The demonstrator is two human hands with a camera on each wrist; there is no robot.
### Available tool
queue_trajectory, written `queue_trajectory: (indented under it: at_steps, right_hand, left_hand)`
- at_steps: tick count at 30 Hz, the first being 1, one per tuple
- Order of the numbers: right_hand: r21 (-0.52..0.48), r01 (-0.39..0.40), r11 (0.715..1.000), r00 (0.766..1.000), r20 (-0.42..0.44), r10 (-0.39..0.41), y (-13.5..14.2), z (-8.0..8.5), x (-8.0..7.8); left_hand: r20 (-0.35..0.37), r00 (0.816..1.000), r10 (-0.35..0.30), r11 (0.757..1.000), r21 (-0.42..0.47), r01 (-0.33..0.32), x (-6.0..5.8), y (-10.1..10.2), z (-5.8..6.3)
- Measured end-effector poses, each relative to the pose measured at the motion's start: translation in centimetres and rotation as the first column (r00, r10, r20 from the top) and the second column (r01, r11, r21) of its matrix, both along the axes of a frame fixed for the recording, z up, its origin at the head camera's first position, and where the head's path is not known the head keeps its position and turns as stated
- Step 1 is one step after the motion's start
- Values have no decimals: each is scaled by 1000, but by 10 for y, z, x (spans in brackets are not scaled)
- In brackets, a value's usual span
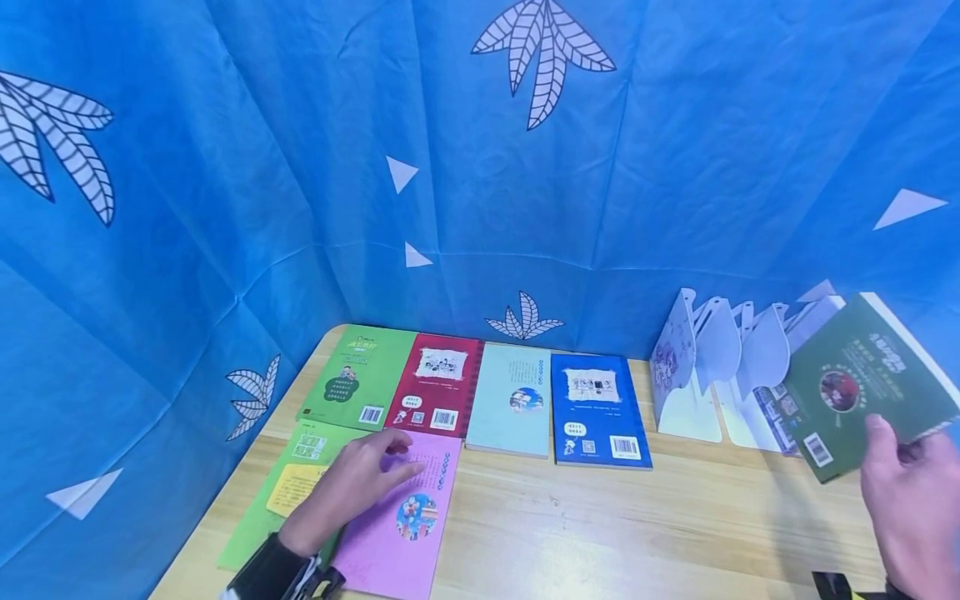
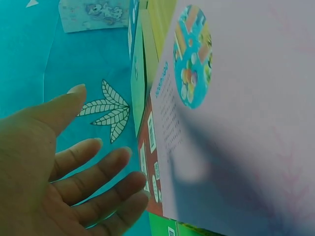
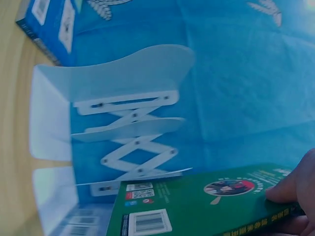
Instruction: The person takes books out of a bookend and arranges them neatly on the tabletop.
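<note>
My right hand (image 1: 915,508) grips a dark green book (image 1: 817,392) by its lower edge, thumb on the cover. The book is tilted at the right end of a white expanding bookend rack (image 1: 678,358), whose crossed metal bars show in the right wrist view. Behind the green book, part of another printed item (image 1: 776,417) shows low at the rack. My left hand (image 1: 360,479) is above a pink book (image 1: 397,554), holding nothing, its fingers loosely spread in the left wrist view. Beside the pink book lies a light green book (image 1: 258,517) with a yellow panel, partly hidden by my arm.
Along the back of the wooden table (image 1: 555,508) lie a green book (image 1: 360,375), a red book (image 1: 438,387), a pale mint book (image 1: 498,425) and a blue book (image 1: 600,417). A blue patterned cloth (image 1: 465,192) hangs behind and to the left.
</note>
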State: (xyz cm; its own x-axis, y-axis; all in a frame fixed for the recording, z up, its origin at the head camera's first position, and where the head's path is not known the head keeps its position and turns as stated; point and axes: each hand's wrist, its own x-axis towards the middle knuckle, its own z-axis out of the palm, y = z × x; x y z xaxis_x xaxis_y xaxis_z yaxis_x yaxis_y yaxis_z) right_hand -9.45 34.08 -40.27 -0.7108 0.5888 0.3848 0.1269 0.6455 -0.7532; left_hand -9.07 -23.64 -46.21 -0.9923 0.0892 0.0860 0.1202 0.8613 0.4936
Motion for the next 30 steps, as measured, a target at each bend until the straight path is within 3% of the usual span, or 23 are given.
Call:
queue_trajectory:
  at_steps: [3, 8, 12, 16, 19, 23, 27, 30]
  right_hand:
    - [-73, -10, 997, 998, -55, 6, -2, 8, 4]
    - [20, 3, 1000, 971, -240, 2, -6, 17, 13]
    - [-55, -32, 998, 974, -225, 19, -9, 25, 20]
    - [-105, -14, 994, 981, -193, -6, -18, 30, 28]
    - [-49, -32, 998, 961, -275, 17, -25, 32, 31]
    - [-11, -184, 983, 915, -366, 168, -34, 34, 34]
    - [-30, -276, 961, 909, -333, 251, -42, 36, 36]
    - [-35, -291, 956, 933, -232, 276, -49, 39, 39]
  left_hand:
    - [20, 1000, -6, 999, 46, 5, 0, 2, 2]
    - [78, 997, -1, 993, 119, -8, 0, 5, 5]
    - [111, 994, -3, 985, 172, -16, 2, 8, 7]
    - [140, 990, -26, 976, 220, -5, 5, 13, 9]
    - [147, 988, -37, 971, 238, 1, 7, 16, 12]
    - [146, 988, -46, 966, 258, 7, 9, 19, 15]
    - [150, 987, -61, 961, 277, 18, 11, 21, 16]
    - [151, 986, -70, 956, 293, 23, 12, 22, 17]
